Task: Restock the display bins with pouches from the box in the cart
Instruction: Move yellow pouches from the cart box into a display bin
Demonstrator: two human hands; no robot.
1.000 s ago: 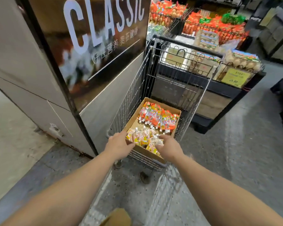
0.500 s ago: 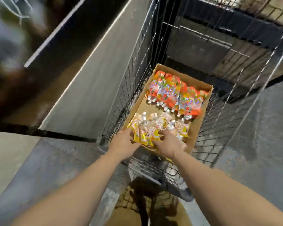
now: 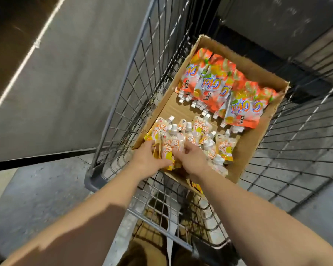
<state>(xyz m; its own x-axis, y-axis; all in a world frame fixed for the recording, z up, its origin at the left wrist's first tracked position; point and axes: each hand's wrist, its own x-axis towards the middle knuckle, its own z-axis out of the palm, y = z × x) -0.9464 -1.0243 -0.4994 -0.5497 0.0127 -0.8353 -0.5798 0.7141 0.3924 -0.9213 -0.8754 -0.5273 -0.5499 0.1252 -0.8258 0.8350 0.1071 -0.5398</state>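
An open cardboard box (image 3: 252, 139) sits in a wire shopping cart (image 3: 135, 96). At its far end lie several orange spouted pouches (image 3: 219, 87). At its near end lies a pile of small yellow-and-white spouted pouches (image 3: 192, 131). My left hand (image 3: 148, 158) is at the left of this pile, fingers curled around some of the yellow pouches. My right hand (image 3: 190, 156) presses in from the right against the same bunch, fingers bent over it. The pouches under both hands are partly hidden.
A grey wall panel (image 3: 75, 73) with a black base strip stands close on the cart's left. Grey concrete floor (image 3: 37, 192) lies around the cart. A dark display base (image 3: 277, 25) is beyond the cart's far end.
The view has dropped and closed in on the cart, so the display bins are out of sight. Both hands have moved from the box's near edge onto the yellow pouches and gathered them.
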